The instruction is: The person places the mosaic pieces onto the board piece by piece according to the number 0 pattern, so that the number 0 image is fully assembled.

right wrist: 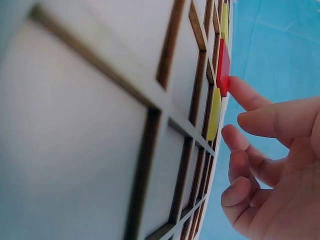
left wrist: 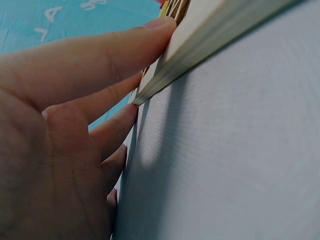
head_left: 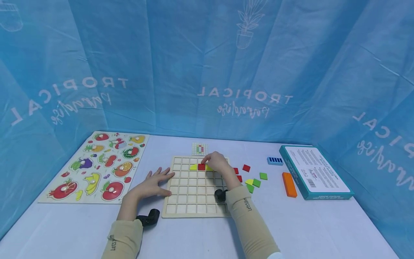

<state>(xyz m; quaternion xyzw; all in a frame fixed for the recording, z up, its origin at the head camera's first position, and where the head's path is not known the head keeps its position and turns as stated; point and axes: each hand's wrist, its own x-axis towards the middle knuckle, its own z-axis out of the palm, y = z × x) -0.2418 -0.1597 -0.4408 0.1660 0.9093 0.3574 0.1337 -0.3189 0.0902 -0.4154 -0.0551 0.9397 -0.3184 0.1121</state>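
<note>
A wooden grid board lies on the white table. In its second row from the far side, a red square tile sits between two yellow rounded tiles, the left yellow tile and one partly hidden by the right hand. The right wrist view shows that hand's index fingertip touching the red tile, its other fingers bent with nothing between them. At the board's left edge rests the left hand, fingers spread. Its thumb touches the frame in the left wrist view.
Loose red, green and yellow tiles lie right of the board. A small pattern card lies behind it. Farther right are an orange block, a blue block and a teal box. A fruit puzzle board lies left.
</note>
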